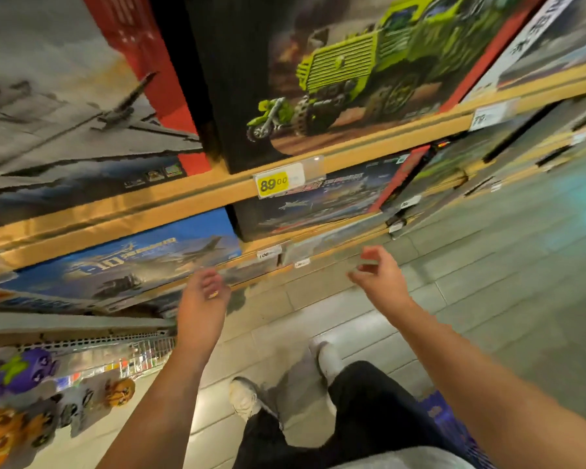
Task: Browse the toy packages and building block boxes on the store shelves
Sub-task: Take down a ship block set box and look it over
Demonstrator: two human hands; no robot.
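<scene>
Wooden store shelves (190,194) carry large building block boxes. A black box with a green truck and motorbike (335,76) stands on the upper shelf, beside a grey and red warship box (68,123). Below lie a blue aircraft box (122,262) and a dark box (322,198). My left hand (202,299) reaches out near the lower shelf edge, fingers loosely curled, holding nothing. My right hand (378,272) hovers above the floor in front of the lower shelf, fingers loosely bent and empty.
A yellow 89.00 price tag (273,184) hangs on the shelf edge. Hanging toy packs, purple (24,368) and orange (0,434), fill the lower left rack. Grey floor tiles (504,265) spread to the right. My legs and white shoes (244,397) stand below.
</scene>
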